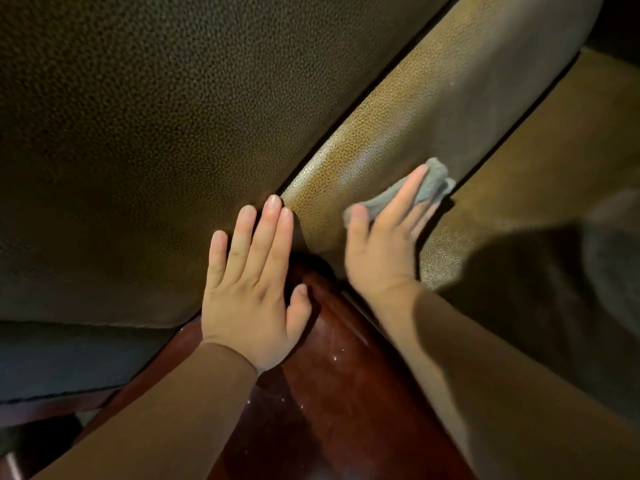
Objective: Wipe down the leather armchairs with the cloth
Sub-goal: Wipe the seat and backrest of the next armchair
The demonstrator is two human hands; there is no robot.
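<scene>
A brown pebbled-leather armchair fills the view. Its padded armrest [426,109] runs from the centre up to the right. My right hand [384,237] lies flat with straight fingers on a grey cloth [431,188], pressing it against the near end of that armrest; most of the cloth is hidden under my palm and fingers. My left hand [252,282] rests flat, fingers straight and together, on the dark leather side panel [138,133] to the left, its thumb over the polished wooden arm end [332,393].
The seat cushion [540,188] lies to the right of the armrest, partly in deep shadow. A narrow dark gap separates the armrest from the left panel. A dark floor strip [69,362] shows at lower left beneath the panel.
</scene>
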